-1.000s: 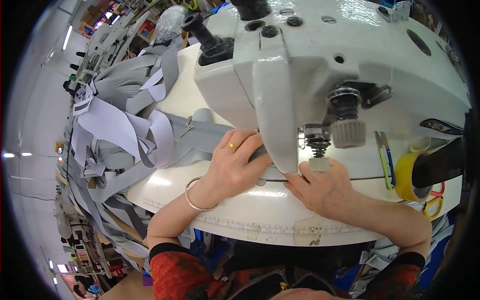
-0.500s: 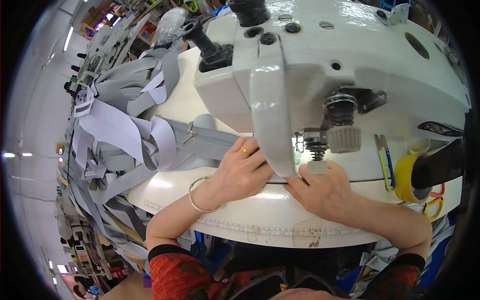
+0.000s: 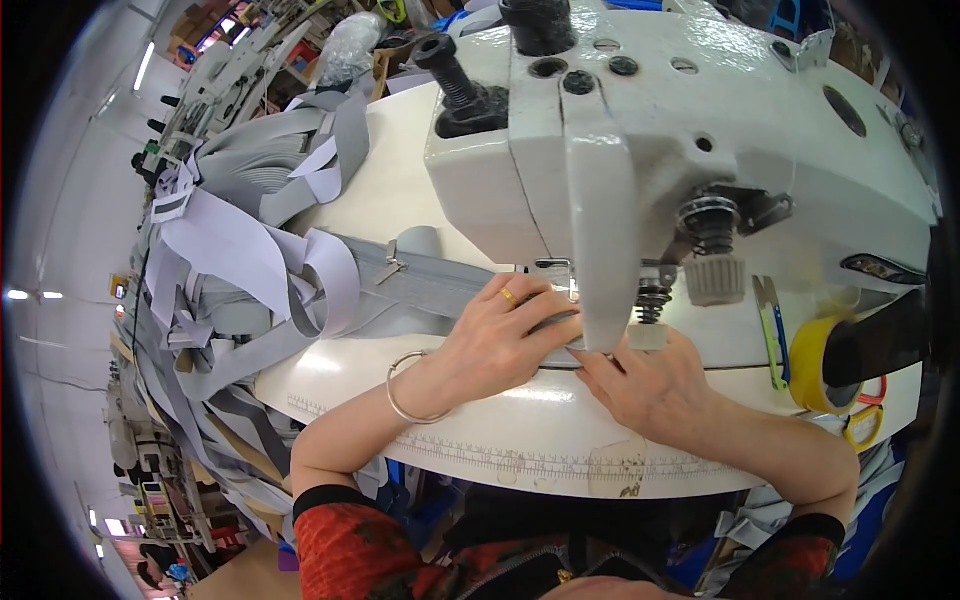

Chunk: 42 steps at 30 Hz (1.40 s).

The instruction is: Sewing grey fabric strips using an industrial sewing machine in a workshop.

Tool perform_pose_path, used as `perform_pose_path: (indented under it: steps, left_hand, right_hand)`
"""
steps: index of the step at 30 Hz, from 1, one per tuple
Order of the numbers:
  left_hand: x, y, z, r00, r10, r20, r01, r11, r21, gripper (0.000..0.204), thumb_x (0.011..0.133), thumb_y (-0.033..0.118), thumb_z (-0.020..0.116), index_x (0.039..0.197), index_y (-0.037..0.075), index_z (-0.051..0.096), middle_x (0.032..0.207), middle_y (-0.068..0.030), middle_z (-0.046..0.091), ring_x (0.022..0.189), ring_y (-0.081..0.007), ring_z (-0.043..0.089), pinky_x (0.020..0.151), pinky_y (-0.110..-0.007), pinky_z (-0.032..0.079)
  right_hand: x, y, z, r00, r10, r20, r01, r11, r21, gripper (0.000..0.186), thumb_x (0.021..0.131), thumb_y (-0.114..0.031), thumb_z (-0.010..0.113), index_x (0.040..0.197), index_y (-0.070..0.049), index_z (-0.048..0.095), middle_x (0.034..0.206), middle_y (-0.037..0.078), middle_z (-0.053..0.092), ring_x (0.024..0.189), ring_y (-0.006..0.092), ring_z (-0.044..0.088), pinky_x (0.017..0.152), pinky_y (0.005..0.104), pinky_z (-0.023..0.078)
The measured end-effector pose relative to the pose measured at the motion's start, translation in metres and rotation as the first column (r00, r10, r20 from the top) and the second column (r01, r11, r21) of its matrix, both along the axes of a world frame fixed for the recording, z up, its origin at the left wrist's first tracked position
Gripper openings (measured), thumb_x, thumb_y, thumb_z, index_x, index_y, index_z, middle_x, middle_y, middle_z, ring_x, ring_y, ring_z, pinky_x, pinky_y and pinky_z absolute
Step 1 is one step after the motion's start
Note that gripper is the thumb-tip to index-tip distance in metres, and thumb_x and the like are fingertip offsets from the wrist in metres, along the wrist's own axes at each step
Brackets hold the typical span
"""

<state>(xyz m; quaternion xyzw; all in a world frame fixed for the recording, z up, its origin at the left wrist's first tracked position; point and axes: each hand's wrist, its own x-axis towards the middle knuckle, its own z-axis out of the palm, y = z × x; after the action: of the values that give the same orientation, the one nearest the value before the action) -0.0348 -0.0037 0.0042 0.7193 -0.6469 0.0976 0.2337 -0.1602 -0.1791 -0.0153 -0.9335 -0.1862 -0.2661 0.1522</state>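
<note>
A light grey sewing machine [image 3: 490,205] stands over the table, its presser and needle parts partly hidden behind a pale lever [image 3: 603,240]. From the left, a wide grey fabric strip [image 3: 445,288] with a metal slider [image 3: 390,266] runs under the machine head. My left hand [image 3: 505,335], with ring and bracelet, is closed over the strip's end, fingers bent beside the needle area. Close by on the right, my right hand [image 3: 655,390] has its thumb and fingers bent together at the strip's near edge; the lever and a knob cover part of its grip.
Grey and pale lilac straps [image 3: 230,250] lie heaped at the left. To the right are green-and-blue snips [image 3: 772,330], a yellow tape roll [image 3: 815,365] and orange-and-yellow scissor handles [image 3: 865,420]. A ruler scale [image 3: 480,445] follows the table's curved front edge.
My left hand has shifted right, nearer my right hand, and the strip has slid slightly right. The view has moved a little, so more of the needle area shows left of the lever.
</note>
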Motion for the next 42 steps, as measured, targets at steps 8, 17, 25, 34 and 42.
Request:
perform_pose_path:
  steps: [8,17,25,34,42]
  left_hand:
    - [0.006,-0.007,-0.004,0.998,0.031,0.055,-0.028,0.998,-0.049,0.046,0.064,0.0,0.066,0.109,0.009,0.065,0.104,-0.0043,0.059,0.098,-0.024,0.055,0.08,-0.036,0.044]
    - [0.003,-0.009,-0.002,0.998,0.069,0.011,-0.068,0.996,-0.058,0.045,0.069,0.0,0.064,0.111,0.013,0.067,0.095,-0.0042,0.061,0.088,-0.0258,0.057,0.078,-0.039,0.045]
    - [0.002,-0.009,0.006,0.995,0.096,-0.003,-0.096,0.995,-0.02,0.033,0.065,-0.002,0.063,0.097,0.004,0.061,0.094,-0.0076,0.063,0.09,-0.0252,0.058,0.079,-0.034,0.047]
    - [0.008,-0.001,-0.015,0.999,0.043,-0.012,-0.044,0.984,-0.172,0.023,0.068,0.002,0.063,0.091,0.004,0.06,0.099,-0.0098,0.062,0.093,-0.028,0.06,0.083,-0.039,0.05]
    - [0.005,0.011,0.006,0.997,0.003,-0.077,-0.02,0.975,-0.221,0.027,0.07,0.006,0.066,0.096,0.007,0.062,0.11,-0.0092,0.06,0.102,-0.03,0.059,0.089,-0.038,0.048]
  right_hand:
    - [0.006,-0.009,-0.008,0.999,-0.039,0.036,0.039,0.999,-0.003,0.008,0.077,-0.02,0.072,0.077,-0.015,0.065,0.072,0.001,0.047,0.067,0.0177,0.05,0.054,0.0314,0.039]
    - [0.006,-0.012,-0.002,0.999,-0.007,-0.052,0.011,0.996,0.085,0.009,0.076,-0.014,0.071,0.084,-0.014,0.068,0.074,0.004,0.05,0.066,0.0205,0.052,0.053,0.0333,0.042]
    - [0.009,-0.022,0.005,0.999,-0.023,-0.022,0.026,0.995,0.1,0.023,0.08,-0.014,0.068,0.102,-0.008,0.067,0.099,0.005,0.059,0.085,0.0251,0.058,0.069,0.037,0.048]
    - [0.016,-0.014,0.005,0.996,-0.03,-0.089,0.024,0.997,-0.067,0.03,0.081,-0.015,0.067,0.11,-0.008,0.068,0.109,0.006,0.063,0.088,0.0256,0.06,0.079,0.0385,0.048]
    - [0.01,-0.022,0.002,0.998,0.0,-0.063,0.001,1.0,0.017,0.033,0.076,-0.007,0.069,0.109,-0.004,0.068,0.119,0.007,0.062,0.107,0.0287,0.059,0.093,0.0435,0.045]
